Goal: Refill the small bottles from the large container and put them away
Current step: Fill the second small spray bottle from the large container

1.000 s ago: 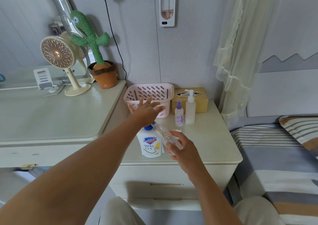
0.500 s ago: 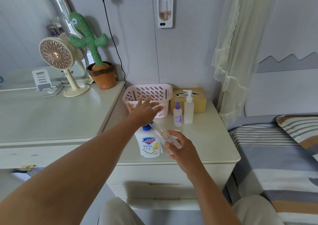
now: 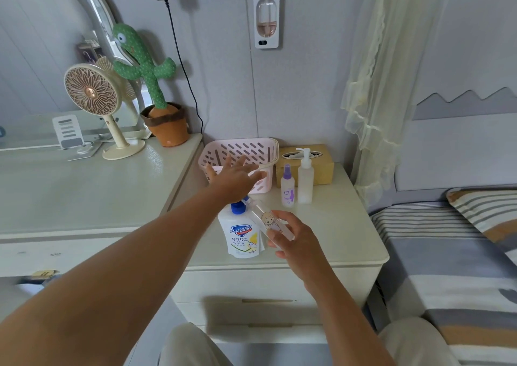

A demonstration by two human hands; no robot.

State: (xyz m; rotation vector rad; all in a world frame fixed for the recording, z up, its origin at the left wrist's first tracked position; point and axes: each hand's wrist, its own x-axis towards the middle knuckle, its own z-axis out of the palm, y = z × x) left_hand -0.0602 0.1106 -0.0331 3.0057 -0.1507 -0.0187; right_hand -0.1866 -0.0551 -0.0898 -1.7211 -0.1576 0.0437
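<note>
A large white soap container with a blue cap stands on the nightstand. My right hand grips a small clear bottle with a cartoon figure, tilted so its neck points at the container's cap. My left hand hovers with fingers spread just above the blue cap, in front of the pink basket. A small purple-capped spray bottle and a taller clear pump bottle stand upright side by side behind.
A wooden tissue box sits at the back against the wall. On the dresser to the left are a cactus toy in a pot and a desk fan. A striped bed lies to the right.
Both hands stay almost where they were; the left hand's fingers remain spread over the blue cap. The view has shifted slightly.
</note>
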